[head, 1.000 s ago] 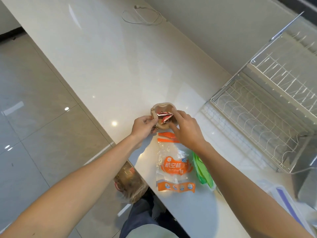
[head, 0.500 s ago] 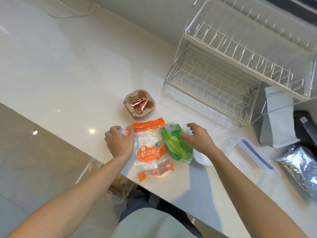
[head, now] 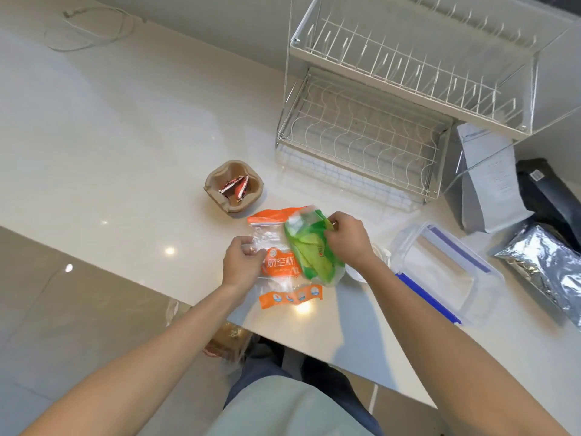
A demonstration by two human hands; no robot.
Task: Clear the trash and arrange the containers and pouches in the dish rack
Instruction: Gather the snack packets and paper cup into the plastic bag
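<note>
Left hand (head: 242, 265) pinching orange-printed clear bag (head: 279, 272) flat on counter (head: 125, 136), right hand (head: 347, 239) gripping green pouch (head: 311, 256) atop it, dish rack (head: 371, 127) behind, both tiers bare.

Hands: you had two in view, left hand (head: 242, 265) and right hand (head: 347, 239).
Plastic bags: you had two, an orange-printed bag (head: 279, 278) and a green bag (head: 311, 253).
Pulp cup holders: one (head: 220, 191).
Dish racks: one (head: 361, 136).
Clear containers: one (head: 446, 272).
Pouches: three, grey pouch (head: 490, 184), black pouch (head: 547, 190), foil pouch (head: 547, 265).
</note>
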